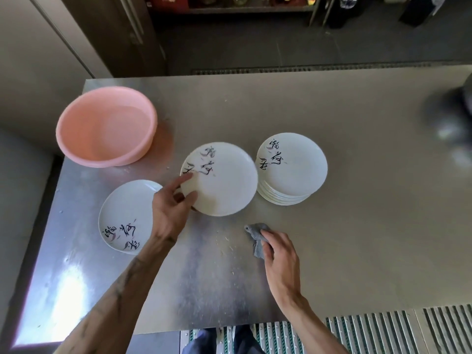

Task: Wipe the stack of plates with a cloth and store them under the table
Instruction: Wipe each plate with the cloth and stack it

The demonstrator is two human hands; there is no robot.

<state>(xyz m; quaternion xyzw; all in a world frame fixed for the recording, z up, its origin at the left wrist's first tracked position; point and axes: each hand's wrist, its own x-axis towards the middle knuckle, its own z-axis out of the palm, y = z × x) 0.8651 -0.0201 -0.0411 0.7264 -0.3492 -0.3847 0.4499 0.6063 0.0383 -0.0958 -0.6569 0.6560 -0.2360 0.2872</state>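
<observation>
L hand (171, 209) pinches plate (226, 182) rim; R hand (279, 251) holds cloth (256, 235).

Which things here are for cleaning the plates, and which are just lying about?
For the job: the stack of white round plates with black brush writing; the matching plate in the left hand; the lone matching plate at the left; the grey cloth in the right hand.
Just lying about: the round pink plastic basin; a blurry dark thing at the far right.

One table (357, 226) bearing one basin (107, 129), one stack (291, 164) of plates standing, two loose plates showing, left plate (127, 213) and middle plate (224, 185), one cloth (255, 236), two hands showing, left hand (169, 208) and right hand (281, 254)
</observation>
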